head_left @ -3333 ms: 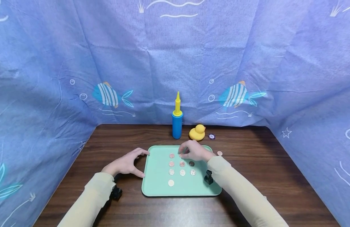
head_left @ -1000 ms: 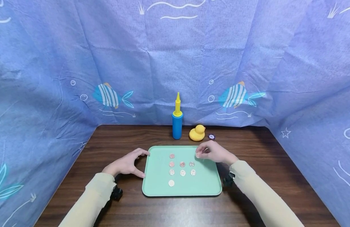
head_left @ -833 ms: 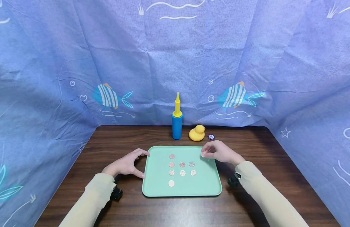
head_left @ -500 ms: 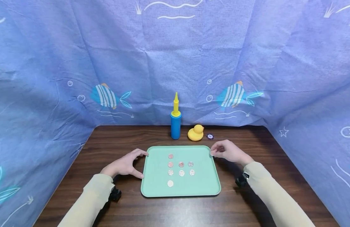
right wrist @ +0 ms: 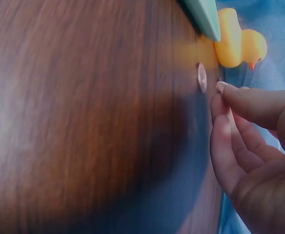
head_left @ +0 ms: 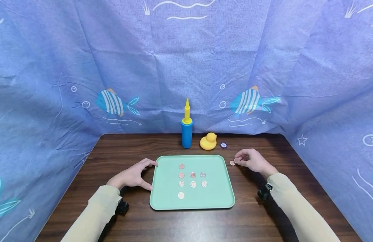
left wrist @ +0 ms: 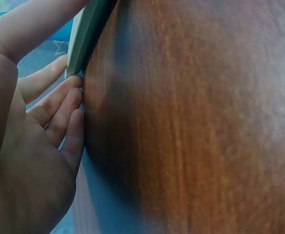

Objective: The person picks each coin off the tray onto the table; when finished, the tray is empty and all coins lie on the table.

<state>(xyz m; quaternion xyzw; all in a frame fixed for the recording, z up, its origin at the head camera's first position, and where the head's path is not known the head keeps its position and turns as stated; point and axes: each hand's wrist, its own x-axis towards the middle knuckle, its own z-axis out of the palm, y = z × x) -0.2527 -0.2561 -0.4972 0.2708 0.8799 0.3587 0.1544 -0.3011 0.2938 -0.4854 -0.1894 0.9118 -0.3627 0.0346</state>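
Note:
Just right of the tray, my right hand pinches a coppery coin between thumb and fingertips, low over the table. Another coin lies flat on the wood beside it; the right wrist view also shows this lying coin close to the fingertips. A mint-green tray bears several coins in loose rows, coppery ones toward the back and silvery ones toward the front. With thumb and fingers spread, my left hand touches the tray's left rim.
Behind the tray stand a blue hand pump with a yellow nozzle and a yellow rubber duck. A dark poker chip lies right of the duck. Blue fish-print cloth walls in the brown wooden table.
My right hand has lifted a coin from the tray's back row and carried it right, past the rim, to the coin on the table. The left hand has stayed at the rim.

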